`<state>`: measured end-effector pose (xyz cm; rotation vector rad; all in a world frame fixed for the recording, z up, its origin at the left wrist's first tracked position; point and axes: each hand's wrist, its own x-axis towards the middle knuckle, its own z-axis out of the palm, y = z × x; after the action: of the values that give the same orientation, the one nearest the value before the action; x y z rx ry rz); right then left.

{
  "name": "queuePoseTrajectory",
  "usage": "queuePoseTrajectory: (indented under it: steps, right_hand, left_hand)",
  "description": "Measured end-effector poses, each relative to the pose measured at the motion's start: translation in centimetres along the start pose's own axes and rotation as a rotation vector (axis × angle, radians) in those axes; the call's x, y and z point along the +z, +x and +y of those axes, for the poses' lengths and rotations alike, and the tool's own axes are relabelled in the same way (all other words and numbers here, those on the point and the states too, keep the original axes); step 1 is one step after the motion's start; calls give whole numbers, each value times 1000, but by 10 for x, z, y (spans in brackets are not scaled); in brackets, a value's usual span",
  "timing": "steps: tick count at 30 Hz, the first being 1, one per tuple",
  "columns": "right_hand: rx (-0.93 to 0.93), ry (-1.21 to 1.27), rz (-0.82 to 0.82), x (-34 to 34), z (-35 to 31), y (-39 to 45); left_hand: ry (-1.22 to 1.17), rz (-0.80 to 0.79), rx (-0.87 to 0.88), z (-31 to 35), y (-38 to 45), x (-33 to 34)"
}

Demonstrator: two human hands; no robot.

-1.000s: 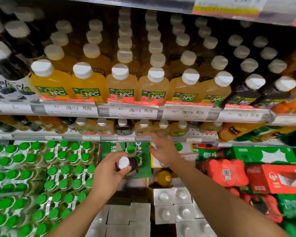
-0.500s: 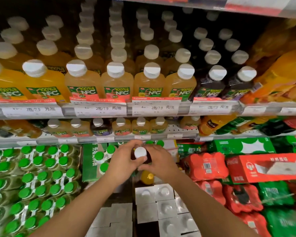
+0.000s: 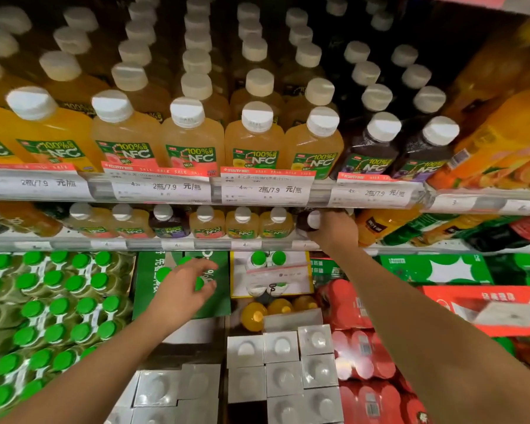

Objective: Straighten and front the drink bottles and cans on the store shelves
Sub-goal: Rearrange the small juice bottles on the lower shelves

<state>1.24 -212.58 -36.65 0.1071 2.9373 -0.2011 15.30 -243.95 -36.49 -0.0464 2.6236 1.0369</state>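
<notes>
Our right hand (image 3: 334, 231) grips the dark bottle (image 3: 308, 223) at the lower shelf (image 3: 178, 244) front edge; left hand (image 3: 181, 292) loosely spread; next, seat it label-forward

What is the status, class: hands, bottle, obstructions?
Right hand grips dark bottle at lower shelf. Left hand open, holding nothing. Slot beside juice bottles unobstructed.

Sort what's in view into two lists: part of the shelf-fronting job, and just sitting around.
Job: dark juice bottle gripped by right hand; small juice bottles on that shelf; left hand, empty.

Sitting around: green-capped bottle packs; red can packs; white boxes.
</notes>
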Motion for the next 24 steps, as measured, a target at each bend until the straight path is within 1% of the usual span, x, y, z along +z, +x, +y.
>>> queuePoseTrajectory:
  steps: [3,9,12,16,18,20,24]
  right_hand:
    - [-21,-123,-77,4,-1,15]
    - [-76,-202,-173,17,0,32]
    - [-148,-251,-244,16,2,41]
    - [-234,-322,-269,16,1,45]
    - [-246,-319,-265,12,0,41]
    - [-266,-284,-220,8,0,35]
    - [-263,-236,-69,-1,1,7]
  left_hand:
    - [18,13,-29,-8,-7,-6]
    - [52,30,-46,-25,-14,-13]
    - [49,32,-63,-28,-15,-11]
    - [94,-2,-98,-28,-10,-10]
    - [119,-9,-109,-27,-5,-12]
    - [139,34,-142,-28,5,-18]
    - [115,261,-192,-34,43,-40]
